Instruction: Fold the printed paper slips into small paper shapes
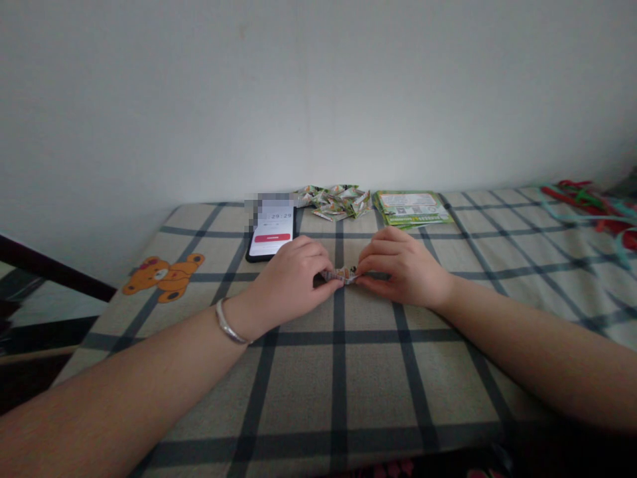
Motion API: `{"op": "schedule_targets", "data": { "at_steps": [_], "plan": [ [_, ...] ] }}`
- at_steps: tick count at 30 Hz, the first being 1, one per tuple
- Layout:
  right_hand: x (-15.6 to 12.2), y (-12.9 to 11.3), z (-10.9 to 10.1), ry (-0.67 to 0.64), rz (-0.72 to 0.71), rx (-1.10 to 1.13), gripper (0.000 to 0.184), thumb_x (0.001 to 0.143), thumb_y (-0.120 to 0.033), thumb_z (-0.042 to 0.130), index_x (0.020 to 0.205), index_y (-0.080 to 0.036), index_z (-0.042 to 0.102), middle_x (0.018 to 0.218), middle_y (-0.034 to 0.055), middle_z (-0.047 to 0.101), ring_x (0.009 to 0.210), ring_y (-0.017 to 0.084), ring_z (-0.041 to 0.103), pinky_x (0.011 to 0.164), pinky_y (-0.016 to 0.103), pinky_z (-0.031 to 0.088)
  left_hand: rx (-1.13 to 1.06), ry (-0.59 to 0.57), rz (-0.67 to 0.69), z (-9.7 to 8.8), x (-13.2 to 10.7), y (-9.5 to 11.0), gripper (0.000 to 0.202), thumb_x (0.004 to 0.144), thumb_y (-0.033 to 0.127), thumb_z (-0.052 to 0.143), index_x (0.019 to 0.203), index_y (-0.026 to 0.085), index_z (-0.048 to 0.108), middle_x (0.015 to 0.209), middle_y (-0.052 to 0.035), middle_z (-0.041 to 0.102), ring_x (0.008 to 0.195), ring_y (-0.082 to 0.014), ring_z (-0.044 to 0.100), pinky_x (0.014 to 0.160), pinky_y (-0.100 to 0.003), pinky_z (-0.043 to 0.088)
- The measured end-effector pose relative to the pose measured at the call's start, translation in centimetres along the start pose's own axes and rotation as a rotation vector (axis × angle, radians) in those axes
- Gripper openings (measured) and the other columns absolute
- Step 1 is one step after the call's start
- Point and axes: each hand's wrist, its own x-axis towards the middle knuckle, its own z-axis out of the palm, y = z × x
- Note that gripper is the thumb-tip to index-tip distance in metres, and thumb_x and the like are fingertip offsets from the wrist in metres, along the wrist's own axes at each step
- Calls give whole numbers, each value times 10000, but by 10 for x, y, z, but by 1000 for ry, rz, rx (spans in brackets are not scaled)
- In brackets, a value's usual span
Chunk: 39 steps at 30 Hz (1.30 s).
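My left hand (291, 275) and my right hand (398, 265) meet at the middle of a checked cloth (298, 385). Both are closed in a pinch on a small folded printed paper piece (343, 274) that lies between their fingertips, just above the cloth. A silver bangle (229, 324) circles my left wrist. Behind the hands lies a pile of several similar folded paper pieces (336, 200), and beside it a stack of green printed flyers (411, 208).
A phone (273, 229) with a lit screen lies behind my left hand. An orange bear print (164, 275) marks the cloth's left side. Red and teal cords (597, 206) lie at the far right. A white wall backs the table; a dark rail (54, 271) runs on the left.
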Motion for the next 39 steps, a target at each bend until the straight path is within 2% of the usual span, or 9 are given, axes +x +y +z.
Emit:
{"op": "schedule_targets", "data": {
  "at_steps": [3, 9, 15, 19, 26, 39],
  "plan": [
    [1, -3, 2, -10, 15, -15, 173, 900, -318, 581, 837, -183, 668, 851, 50, 686, 807, 188, 551, 771, 346, 420, 15, -13, -7, -1, 0, 0, 165, 831, 315, 665, 769, 162, 647, 853, -40, 650, 893, -218, 561, 811, -359, 430],
    [6, -8, 5, -54, 205, 56, 162, 886, -309, 611, 799, -179, 654, 769, 26, 646, 754, 167, 531, 745, 312, 388, 10, -37, -44, 1, 0, -3, 269, 894, 379, 598, 737, 163, 631, 820, -33, 650, 860, -200, 563, 813, -355, 416],
    [8, -8, 8, -120, 323, 107, 169, 890, -290, 604, 771, -179, 650, 742, 21, 646, 768, 172, 520, 736, 296, 366, 3, -33, -105, 4, 1, -4, 273, 872, 375, 633, 698, 165, 618, 754, -23, 617, 795, -187, 549, 741, -331, 390],
    [9, -7, 12, -131, 348, 101, 177, 878, -304, 613, 756, -178, 641, 712, 15, 628, 756, 169, 512, 713, 286, 354, -2, -39, -126, 6, 1, -5, 275, 857, 378, 650, 689, 164, 610, 731, -18, 601, 787, -188, 543, 737, -331, 384],
    [10, -3, 19, -141, 401, 67, 299, 846, -448, 650, 705, -186, 624, 673, 1, 617, 714, 160, 500, 674, 282, 326, 47, -34, -83, 8, -1, -6, 241, 856, 337, 648, 704, 158, 594, 761, -30, 593, 811, -194, 529, 778, -341, 398],
    [13, -5, 22, -160, 452, 42, 263, 810, -431, 683, 707, -193, 637, 689, 2, 633, 725, 169, 528, 666, 279, 322, 99, -66, -93, 9, -3, -3, 226, 874, 321, 612, 715, 165, 572, 762, -23, 496, 785, -195, 489, 706, -317, 395]
  ]
}}
